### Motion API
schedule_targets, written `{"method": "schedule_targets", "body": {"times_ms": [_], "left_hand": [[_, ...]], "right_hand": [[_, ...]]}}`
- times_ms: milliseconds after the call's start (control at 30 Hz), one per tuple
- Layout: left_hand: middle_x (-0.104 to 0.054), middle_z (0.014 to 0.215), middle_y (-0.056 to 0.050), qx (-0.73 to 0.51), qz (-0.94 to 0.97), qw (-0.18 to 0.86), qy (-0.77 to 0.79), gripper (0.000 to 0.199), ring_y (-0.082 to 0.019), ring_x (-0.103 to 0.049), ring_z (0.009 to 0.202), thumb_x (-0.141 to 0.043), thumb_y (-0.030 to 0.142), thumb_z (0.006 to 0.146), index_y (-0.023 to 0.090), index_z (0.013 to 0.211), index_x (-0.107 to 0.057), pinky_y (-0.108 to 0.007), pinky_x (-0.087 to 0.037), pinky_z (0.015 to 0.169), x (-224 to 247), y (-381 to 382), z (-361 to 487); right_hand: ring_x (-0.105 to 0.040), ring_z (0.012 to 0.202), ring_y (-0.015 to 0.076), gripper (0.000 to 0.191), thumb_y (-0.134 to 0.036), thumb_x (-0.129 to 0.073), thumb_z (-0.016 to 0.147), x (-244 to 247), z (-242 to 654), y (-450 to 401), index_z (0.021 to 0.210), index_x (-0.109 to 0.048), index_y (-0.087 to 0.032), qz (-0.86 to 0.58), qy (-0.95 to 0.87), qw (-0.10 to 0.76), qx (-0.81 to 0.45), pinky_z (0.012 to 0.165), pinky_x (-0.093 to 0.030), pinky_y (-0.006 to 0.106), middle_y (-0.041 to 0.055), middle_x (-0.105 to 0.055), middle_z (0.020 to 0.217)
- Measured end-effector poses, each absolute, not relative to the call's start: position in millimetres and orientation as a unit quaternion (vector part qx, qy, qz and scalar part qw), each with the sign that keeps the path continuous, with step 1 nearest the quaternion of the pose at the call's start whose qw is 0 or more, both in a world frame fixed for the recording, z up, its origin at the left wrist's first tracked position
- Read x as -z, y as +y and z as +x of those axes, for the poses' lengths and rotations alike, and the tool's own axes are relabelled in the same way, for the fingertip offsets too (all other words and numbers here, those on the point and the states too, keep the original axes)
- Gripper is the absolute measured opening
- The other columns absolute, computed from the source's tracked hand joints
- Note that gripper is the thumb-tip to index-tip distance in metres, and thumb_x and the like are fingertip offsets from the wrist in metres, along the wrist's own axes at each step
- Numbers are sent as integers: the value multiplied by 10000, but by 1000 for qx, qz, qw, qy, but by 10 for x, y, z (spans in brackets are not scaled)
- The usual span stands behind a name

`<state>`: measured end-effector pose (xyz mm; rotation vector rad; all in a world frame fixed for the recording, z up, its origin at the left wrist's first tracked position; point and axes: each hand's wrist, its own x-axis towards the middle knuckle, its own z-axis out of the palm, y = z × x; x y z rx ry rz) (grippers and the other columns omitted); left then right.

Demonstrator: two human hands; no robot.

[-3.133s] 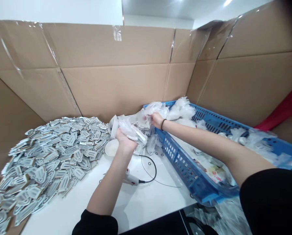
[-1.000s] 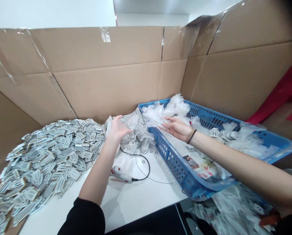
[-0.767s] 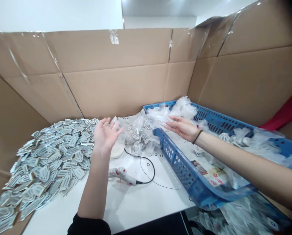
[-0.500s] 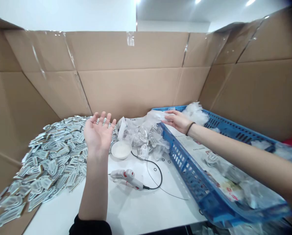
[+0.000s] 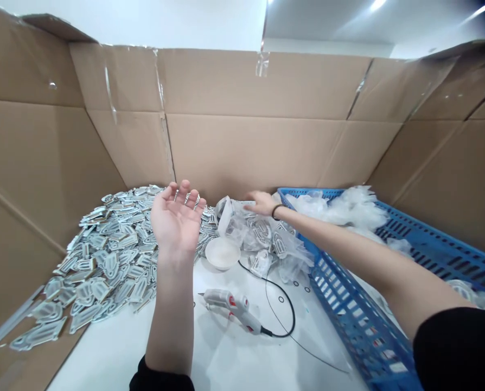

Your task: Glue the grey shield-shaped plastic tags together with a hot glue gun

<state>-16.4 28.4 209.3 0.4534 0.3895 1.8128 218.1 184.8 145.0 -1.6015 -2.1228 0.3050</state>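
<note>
My left hand (image 5: 178,220) is raised palm up with its fingers apart and nothing in it, beside a large pile of flat grey-and-white pieces (image 5: 108,255). My right hand (image 5: 262,203), a dark band at its wrist, reaches over a heap of clear plastic bags (image 5: 262,233) holding similar pieces. Its fingers are spread and hold nothing that I can see. Between and below the hands are a round white dish (image 5: 223,253) and a grey glue gun (image 5: 234,309) with a black cord.
A blue plastic basket (image 5: 348,304) with crumpled clear bags (image 5: 360,209) stands on the right. Cardboard walls (image 5: 246,146) surround the white tabletop (image 5: 210,358) at the back and sides. A thin dark line runs across the tabletop.
My right hand has moved left, away from the basket, and let go of the clear plastic, which now lies in the basket. The view has turned right; my left hand stays open.
</note>
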Motion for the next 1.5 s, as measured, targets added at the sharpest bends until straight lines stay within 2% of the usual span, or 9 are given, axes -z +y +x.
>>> {"method": "schedule_targets", "body": {"times_ms": [133,200,300,367,567,800,1167,1333,1500], "left_hand": [[-684,781,-2,-779,182,577,164,159,-126,-623,647,-491,208,900,212,761,-569,-264,-522,688,-2112,299,-188],[-679,757,0,-776,172,584,166,204,-124,-613,627,-463,207,921,211,745,-565,-260,-511,656,-2124,290,-192],[-684,758,-1,-773,176,586,168,215,-129,-613,631,-464,208,926,217,739,-572,-261,-509,655,-2120,282,-210],[-692,780,-2,-775,189,580,165,199,-134,-617,642,-483,210,916,222,742,-580,-266,-514,667,-2101,294,-229],[-690,806,1,-782,219,561,160,157,-133,-615,641,-523,219,891,234,746,-582,-275,-517,675,-2031,375,-255],[-682,769,-6,-774,212,572,172,158,-134,-597,628,-489,213,879,229,740,-561,-270,-514,646,-2067,376,-165],[-594,679,6,-757,195,586,215,62,-113,-551,554,-521,149,748,194,767,-482,-247,-502,559,-2231,211,151],[-563,679,4,-748,212,585,229,72,-110,-530,551,-466,119,768,190,767,-463,-240,-488,558,-2248,183,169],[-540,694,10,-760,220,565,232,130,-111,-509,527,-449,84,667,162,769,-464,-250,-457,537,-2242,204,173]], "right_hand": [[-662,1144,337,625,-478,-842,695,-1151,1800,1584,1241,-684,-219,-473,-876,23,-89,1044,-423,471,131,-722,1225],[-660,1146,344,593,-394,-804,752,-1038,1720,1495,1301,-654,-228,-448,-892,-30,-51,990,-439,460,142,-709,1262],[-692,1037,283,343,-158,-653,819,-996,1752,1468,1146,-720,-237,-460,-887,-9,-33,875,-453,366,94,-757,1129],[-688,973,237,324,-90,-555,828,-1082,1838,1506,1073,-724,-219,-477,-878,23,-23,805,-440,306,78,-764,1075],[-618,861,212,234,-108,-471,837,-1707,2295,1623,968,-665,-106,-556,-817,141,51,741,-395,284,139,-721,979],[-513,669,167,126,-144,-527,741,-2069,3189,1123,635,-495,-203,-587,-761,252,114,657,-342,282,38,-608,696],[-604,669,174,138,-91,-528,722,-1809,4019,247,707,-648,-157,-699,-666,252,66,696,-419,278,50,-679,682],[-605,714,169,144,-170,-556,803,-1744,4110,160,763,-693,-150,-670,-681,281,93,699,-429,271,72,-719,843],[-654,901,239,219,-182,-534,914,-1508,4102,163,857,-729,-103,-683,-714,146,59,833,-451,320,166,-727,996]]}}
